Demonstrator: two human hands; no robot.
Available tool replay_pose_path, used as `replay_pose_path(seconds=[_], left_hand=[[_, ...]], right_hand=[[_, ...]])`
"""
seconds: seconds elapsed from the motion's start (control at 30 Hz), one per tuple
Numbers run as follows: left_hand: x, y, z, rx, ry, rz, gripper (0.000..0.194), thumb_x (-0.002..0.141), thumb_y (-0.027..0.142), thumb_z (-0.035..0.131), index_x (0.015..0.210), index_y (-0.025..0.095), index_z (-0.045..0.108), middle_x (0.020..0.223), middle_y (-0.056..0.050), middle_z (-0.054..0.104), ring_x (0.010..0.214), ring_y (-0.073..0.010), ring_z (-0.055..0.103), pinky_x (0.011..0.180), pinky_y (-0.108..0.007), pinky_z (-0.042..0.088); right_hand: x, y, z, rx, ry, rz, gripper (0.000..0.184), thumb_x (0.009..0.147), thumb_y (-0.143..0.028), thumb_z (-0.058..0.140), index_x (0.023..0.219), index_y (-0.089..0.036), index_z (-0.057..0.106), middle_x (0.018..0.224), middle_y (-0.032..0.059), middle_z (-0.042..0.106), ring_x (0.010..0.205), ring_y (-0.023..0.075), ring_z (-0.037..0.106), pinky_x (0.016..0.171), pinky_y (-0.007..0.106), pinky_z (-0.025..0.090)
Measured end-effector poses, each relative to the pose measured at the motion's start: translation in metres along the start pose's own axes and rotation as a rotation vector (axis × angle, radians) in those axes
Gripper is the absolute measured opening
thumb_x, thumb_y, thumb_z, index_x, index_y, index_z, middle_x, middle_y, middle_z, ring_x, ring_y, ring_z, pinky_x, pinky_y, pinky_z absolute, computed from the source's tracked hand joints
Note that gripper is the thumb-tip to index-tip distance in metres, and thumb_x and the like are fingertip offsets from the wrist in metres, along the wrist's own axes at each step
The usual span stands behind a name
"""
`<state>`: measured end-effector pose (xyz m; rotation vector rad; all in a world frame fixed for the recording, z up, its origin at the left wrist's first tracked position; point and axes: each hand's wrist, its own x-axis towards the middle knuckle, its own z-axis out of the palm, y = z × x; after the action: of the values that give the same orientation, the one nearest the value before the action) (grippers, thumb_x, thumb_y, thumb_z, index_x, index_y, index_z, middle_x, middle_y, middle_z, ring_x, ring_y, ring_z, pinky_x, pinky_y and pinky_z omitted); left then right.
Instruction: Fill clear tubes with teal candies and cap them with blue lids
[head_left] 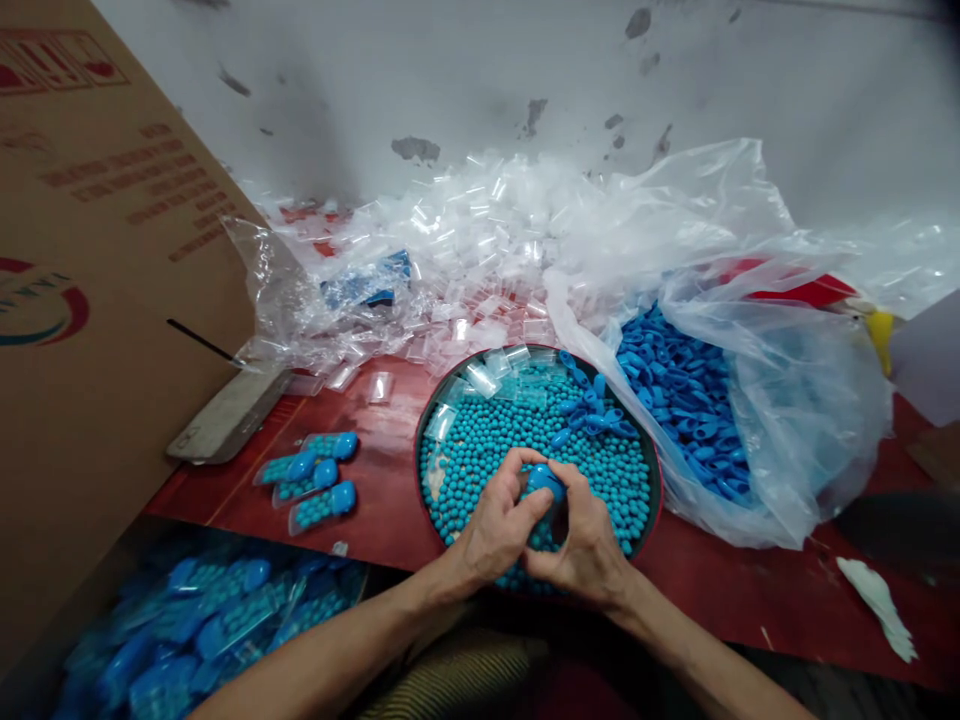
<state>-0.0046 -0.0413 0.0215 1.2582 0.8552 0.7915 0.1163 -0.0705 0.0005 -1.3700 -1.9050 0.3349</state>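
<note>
Over a round tray [421, 440] of teal beads [495, 430], both of my hands hold one small transparent bottle with a blue cap [545, 482]. My left hand [495, 520] has its thumb and fingers closed against the cap side. Around the other side and the lower part curl the fingers of my right hand [589, 540]. The bottle's body is mostly hidden between my palms. Inside the tray, several transparent plastic sleeves [484, 378] lie at the back, and blue caps [600, 415] rest on the beads at the right.
Left of the tray lie several filled bottles [322, 505] on the red table [390, 490]. More filled bottles [225, 610] fill a container below. A cardboard box [112, 250] stands left, loose sleeves [465, 290] pile behind, and a plastic bag [810, 400] of blue pieces [682, 400] sits right.
</note>
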Motion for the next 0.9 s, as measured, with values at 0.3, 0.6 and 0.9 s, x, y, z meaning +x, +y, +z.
replay_pose_path(seconds=[0.3,0.6,0.9], left_hand=[[-0.001,0.001,0.005,0.221,0.149,0.103,0.014,0.08,0.024,0.041,0.092,0.018,0.044,0.079,0.0,0.048,0.073,-0.0117,0.046,0.071,-0.023,0.038],[0.003,-0.002,0.001,-0.1,-0.02,-0.071,0.032,0.078,0.032,0.044,0.106,0.018,0.035,0.073,0.001,0.05,0.056,-0.0089,0.048,0.055,-0.022,0.042],[-0.006,-0.006,-0.001,0.302,0.164,-0.009,0.015,0.078,0.022,0.042,0.093,0.019,0.046,0.075,0.001,0.052,0.071,-0.0123,0.049,0.07,-0.024,0.039]], right_hand=[[-0.004,0.004,0.003,-0.078,0.002,-0.057,0.068,0.061,-0.033,0.057,0.117,-0.013,0.027,0.098,0.0143,0.051,0.076,0.0239,0.058,0.059,0.034,0.049],[0.003,0.001,-0.008,0.135,-0.158,0.196,0.067,0.064,-0.027,0.056,0.122,-0.014,0.025,0.091,0.009,0.056,0.062,0.0158,0.058,0.054,0.028,0.049],[-0.003,-0.01,0.009,-0.025,-0.215,0.163,0.065,0.065,-0.029,0.058,0.12,-0.01,0.028,0.104,0.0158,0.051,0.081,0.0244,0.058,0.064,0.035,0.05]])
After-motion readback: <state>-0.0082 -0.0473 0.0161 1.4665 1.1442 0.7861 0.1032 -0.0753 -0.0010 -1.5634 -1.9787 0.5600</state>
